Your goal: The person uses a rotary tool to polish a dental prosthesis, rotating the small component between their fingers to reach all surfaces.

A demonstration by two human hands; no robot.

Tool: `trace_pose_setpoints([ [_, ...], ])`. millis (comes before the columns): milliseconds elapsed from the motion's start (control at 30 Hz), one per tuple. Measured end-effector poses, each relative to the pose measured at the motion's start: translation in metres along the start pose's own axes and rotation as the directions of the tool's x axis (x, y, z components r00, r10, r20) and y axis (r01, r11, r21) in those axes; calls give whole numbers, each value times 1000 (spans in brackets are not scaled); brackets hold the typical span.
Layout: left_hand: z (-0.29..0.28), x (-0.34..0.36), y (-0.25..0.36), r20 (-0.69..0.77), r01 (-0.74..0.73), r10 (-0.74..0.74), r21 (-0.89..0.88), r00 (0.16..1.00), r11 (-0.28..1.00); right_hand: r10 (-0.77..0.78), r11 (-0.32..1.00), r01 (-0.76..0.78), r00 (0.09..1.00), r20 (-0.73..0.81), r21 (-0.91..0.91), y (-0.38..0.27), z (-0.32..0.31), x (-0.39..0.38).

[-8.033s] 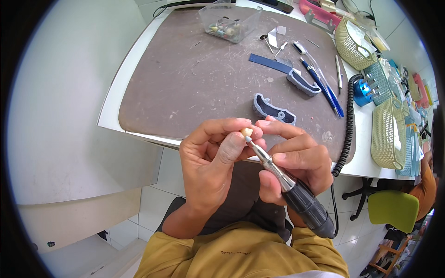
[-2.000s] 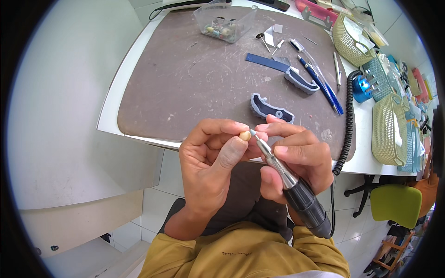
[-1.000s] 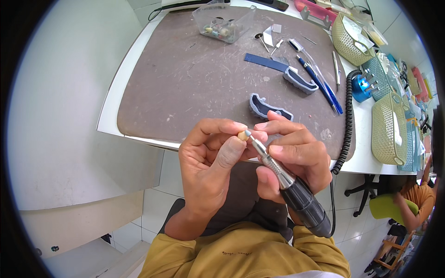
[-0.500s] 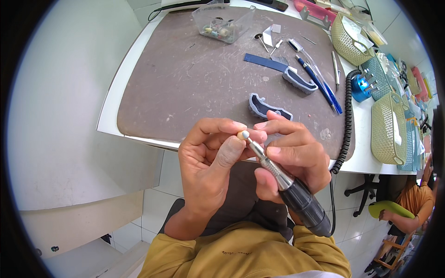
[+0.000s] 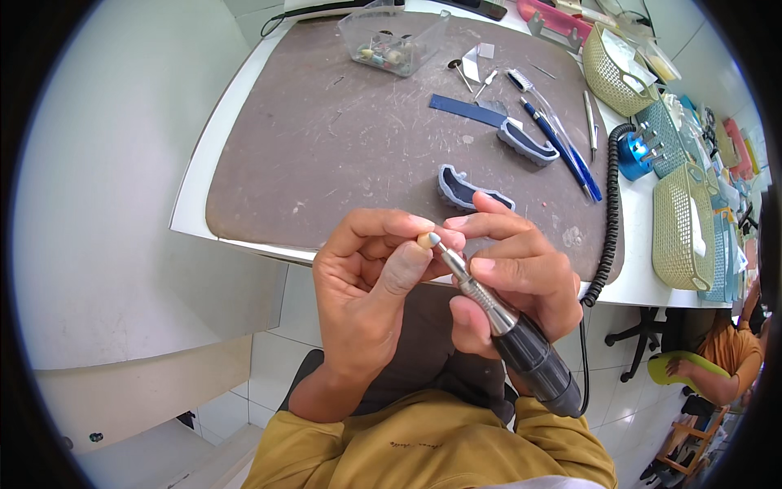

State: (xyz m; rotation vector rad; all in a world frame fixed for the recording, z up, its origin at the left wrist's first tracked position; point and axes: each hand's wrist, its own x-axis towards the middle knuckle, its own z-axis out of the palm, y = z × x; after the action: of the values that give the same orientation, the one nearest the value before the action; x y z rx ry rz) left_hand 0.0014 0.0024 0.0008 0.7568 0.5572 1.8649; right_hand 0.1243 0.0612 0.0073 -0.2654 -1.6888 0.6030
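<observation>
Cream dental crown (image 5: 423, 241) pinched between thumb and fingers of the left hand (image 5: 362, 285). Right hand (image 5: 538, 281) grips a black-and-silver rotary handpiece (image 5: 521, 342), pale blue-grey conical bit (image 5: 435, 238) at the crown; contact too small to confirm. Just past the right fingertips, grey arch-shaped dental mould (image 5: 458, 192). Well beyond the left hand, clear plastic box (image 5: 423, 53) of small bits.
</observation>
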Motion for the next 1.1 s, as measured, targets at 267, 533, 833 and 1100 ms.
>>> trace_pose_setpoints([
  [267,-3,0,0,15,-5,5,10,1000,1000,-8,1000,8,1000,-10,13,1,2,-1],
  [533,-4,0,-1,15,0,-1,26,1000,1000,2,1000,-2,1000,-16,10,1,0,-1],
  [833,-4,0,0,5,10,-10,35,1000,999,-1,1000,1,1000,-4,-5,1,-1,0],
  [1100,-2,0,1,-2,20,-20,23,1000,1000,-1,1000,2,1000,22,-8,0,-2,1],
])
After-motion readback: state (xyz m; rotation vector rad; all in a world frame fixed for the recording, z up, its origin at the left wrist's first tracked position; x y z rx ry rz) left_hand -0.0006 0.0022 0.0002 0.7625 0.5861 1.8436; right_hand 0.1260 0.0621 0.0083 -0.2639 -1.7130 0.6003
